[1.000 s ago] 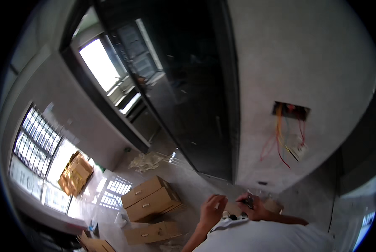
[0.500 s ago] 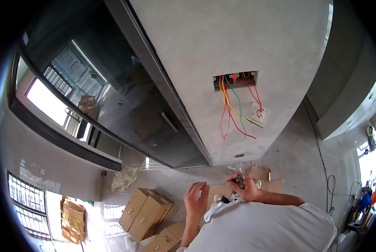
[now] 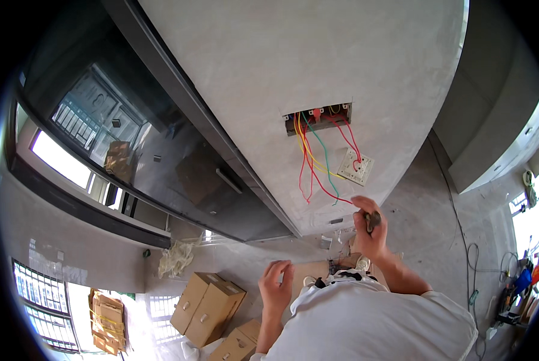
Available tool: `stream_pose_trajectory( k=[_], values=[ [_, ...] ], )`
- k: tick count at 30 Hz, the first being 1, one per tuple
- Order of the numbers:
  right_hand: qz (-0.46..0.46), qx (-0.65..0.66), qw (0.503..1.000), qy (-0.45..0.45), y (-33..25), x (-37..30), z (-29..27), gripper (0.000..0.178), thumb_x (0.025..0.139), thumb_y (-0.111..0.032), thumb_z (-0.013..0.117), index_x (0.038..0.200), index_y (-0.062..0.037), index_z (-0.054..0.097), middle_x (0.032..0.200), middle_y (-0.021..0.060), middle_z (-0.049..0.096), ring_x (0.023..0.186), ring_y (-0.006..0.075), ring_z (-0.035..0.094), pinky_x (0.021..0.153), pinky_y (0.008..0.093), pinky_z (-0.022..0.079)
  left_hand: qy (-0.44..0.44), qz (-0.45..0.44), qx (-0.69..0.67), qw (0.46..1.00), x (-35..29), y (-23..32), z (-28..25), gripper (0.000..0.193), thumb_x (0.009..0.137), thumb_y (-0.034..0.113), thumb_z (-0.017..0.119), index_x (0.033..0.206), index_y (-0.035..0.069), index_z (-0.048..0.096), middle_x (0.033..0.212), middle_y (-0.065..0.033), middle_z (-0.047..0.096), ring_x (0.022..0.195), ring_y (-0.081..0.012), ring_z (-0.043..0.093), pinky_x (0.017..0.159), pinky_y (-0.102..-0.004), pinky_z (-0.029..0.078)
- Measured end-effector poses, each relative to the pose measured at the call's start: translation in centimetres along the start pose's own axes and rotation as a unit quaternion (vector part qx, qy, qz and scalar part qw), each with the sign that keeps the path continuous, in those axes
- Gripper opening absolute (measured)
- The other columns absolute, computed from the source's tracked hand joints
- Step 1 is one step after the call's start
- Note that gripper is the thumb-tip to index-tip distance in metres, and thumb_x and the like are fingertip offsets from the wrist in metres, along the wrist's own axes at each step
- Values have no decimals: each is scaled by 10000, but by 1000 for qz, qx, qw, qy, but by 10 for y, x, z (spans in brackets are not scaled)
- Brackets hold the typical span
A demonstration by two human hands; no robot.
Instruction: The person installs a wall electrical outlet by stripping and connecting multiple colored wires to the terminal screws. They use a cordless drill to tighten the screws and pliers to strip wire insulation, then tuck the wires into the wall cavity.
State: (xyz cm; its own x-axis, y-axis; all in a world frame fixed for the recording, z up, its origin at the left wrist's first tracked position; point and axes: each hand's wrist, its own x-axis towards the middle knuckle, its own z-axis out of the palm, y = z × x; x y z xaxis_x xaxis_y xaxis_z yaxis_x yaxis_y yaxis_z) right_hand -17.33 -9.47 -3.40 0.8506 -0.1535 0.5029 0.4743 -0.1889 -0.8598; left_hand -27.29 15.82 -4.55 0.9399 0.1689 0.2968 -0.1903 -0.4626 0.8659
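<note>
My right hand [image 3: 370, 231] is closed round a small dark metal tool, apparently pliers [image 3: 373, 221], mostly hidden in the palm. Its fingertips are at the loose end of a long red wire [image 3: 335, 194]; whether they pinch it I cannot tell. This wire hangs with yellow, green and other red wires from a rectangular wall box [image 3: 319, 119]. A white switch or socket plate [image 3: 355, 166], its back showing, dangles from two red wires right of the bundle. Lower left, my left hand [image 3: 275, 287] is raised with bent fingers and thumb apart, seemingly holding nothing.
A dark glossy panel [image 3: 179, 144] stands left of the pale wall [image 3: 293, 48]. Cardboard boxes [image 3: 206, 307] sit on the floor at lower left, near crumpled plastic sheeting [image 3: 178, 259]. At right, a cable [image 3: 456, 207] runs along the floor toward a heap of tools [image 3: 519, 295].
My right hand has moved up and forward from near my body to the red wire's end, with the tool still in it. My left hand has barely moved. The view has shifted slightly.
</note>
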Motion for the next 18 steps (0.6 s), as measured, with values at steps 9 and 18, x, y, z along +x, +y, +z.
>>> stream_pose_trajectory(
  k=[9,18],
  values=[
    [141,-26,986,-80,28,20,-16,137,995,-51,648,1118,-13,693,729,-14,562,655,71,409,596,250,373,-18,21,7,1000,14,22,43,130,907,19,746,1033,-9,731,987,-133,740,829,-248,718,756,-330,566],
    [217,122,958,-141,33,20,-8,69,981,-39,635,1008,-12,693,799,-11,631,672,63,494,602,262,415,-18,11,23,1000,17,28,49,124,908,21,746,1028,-8,733,983,-146,740,813,-273,719,741,-340,568]
  ],
)
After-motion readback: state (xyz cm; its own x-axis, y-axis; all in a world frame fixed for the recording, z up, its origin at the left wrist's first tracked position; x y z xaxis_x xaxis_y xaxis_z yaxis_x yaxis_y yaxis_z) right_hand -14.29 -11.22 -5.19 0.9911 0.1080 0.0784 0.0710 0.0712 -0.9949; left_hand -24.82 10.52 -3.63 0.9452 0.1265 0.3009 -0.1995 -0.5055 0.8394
